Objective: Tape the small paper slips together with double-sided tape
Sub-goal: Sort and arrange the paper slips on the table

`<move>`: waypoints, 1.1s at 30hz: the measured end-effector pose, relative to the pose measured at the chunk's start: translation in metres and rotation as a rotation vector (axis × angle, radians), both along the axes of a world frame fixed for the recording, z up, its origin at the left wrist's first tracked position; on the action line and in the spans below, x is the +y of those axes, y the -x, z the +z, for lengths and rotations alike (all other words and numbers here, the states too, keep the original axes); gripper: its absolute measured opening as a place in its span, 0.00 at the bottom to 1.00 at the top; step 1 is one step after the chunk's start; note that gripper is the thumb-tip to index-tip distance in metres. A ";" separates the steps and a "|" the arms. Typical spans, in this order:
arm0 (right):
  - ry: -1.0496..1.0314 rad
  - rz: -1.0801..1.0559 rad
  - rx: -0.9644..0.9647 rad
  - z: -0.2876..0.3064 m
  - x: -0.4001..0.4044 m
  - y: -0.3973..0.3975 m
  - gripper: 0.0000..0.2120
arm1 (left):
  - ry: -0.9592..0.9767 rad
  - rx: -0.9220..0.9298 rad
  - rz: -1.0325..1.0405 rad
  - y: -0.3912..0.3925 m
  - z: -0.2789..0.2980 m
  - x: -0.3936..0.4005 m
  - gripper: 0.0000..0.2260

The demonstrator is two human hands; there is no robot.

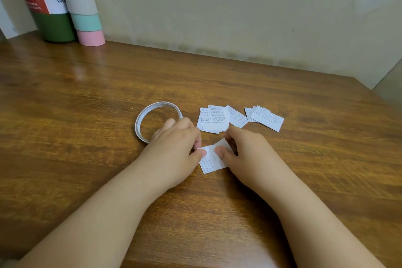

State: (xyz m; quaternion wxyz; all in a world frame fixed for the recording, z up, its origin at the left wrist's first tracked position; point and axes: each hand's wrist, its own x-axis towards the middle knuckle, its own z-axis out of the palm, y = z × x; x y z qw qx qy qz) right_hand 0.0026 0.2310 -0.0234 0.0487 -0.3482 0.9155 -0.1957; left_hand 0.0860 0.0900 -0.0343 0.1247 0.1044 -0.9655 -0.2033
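Paper slip [212, 159], thin, light and easily creased, is pinned flat on the wooden table [87, 98] by thumbs of left hand [178, 148] and right hand [243, 150], near the tape roll [157, 119], and is best gripped at its edges.

A printed paper slip [212, 159] is pinned flat on the wooden desk [87, 98] by the thumbs of the left hand [176, 148] and right hand [241, 150]. A tape ring [152, 115] is seen at eleven o'clock, loose slips [214, 118] at twelve, and more slips [266, 116] at one.
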 end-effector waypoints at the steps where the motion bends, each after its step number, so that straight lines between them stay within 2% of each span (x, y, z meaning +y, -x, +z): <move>1: 0.002 0.000 0.002 0.000 0.000 0.000 0.07 | -0.001 0.000 0.000 0.000 0.000 0.000 0.07; 5: 0.021 0.020 -0.016 0.001 0.001 -0.004 0.13 | 0.000 -0.002 0.000 0.000 0.000 0.000 0.07; 10: 0.009 -0.001 -0.009 0.000 0.001 0.000 0.07 | -0.008 -0.008 0.000 0.000 0.000 0.000 0.07; 14: 0.031 0.017 -0.028 0.001 0.001 -0.004 0.14 | -0.009 -0.006 0.004 -0.001 0.001 0.001 0.07; 18: 0.018 0.007 -0.016 0.001 0.002 0.000 0.08 | -0.011 -0.014 0.003 0.000 0.001 0.001 0.08; 22: 0.040 0.018 -0.016 0.001 0.002 -0.004 0.15 | -0.011 -0.014 0.006 -0.001 0.002 0.001 0.07; 26: 0.007 0.013 -0.001 0.002 0.002 -0.001 0.08 | -0.014 -0.016 0.006 -0.001 0.003 0.002 0.07; 31: 0.036 0.024 0.007 0.002 0.002 -0.005 0.15 | -0.008 -0.022 0.008 -0.002 0.003 0.001 0.07; 33: 0.018 0.017 0.014 0.001 0.000 -0.003 0.11 | -0.015 -0.025 0.011 -0.002 0.003 0.002 0.07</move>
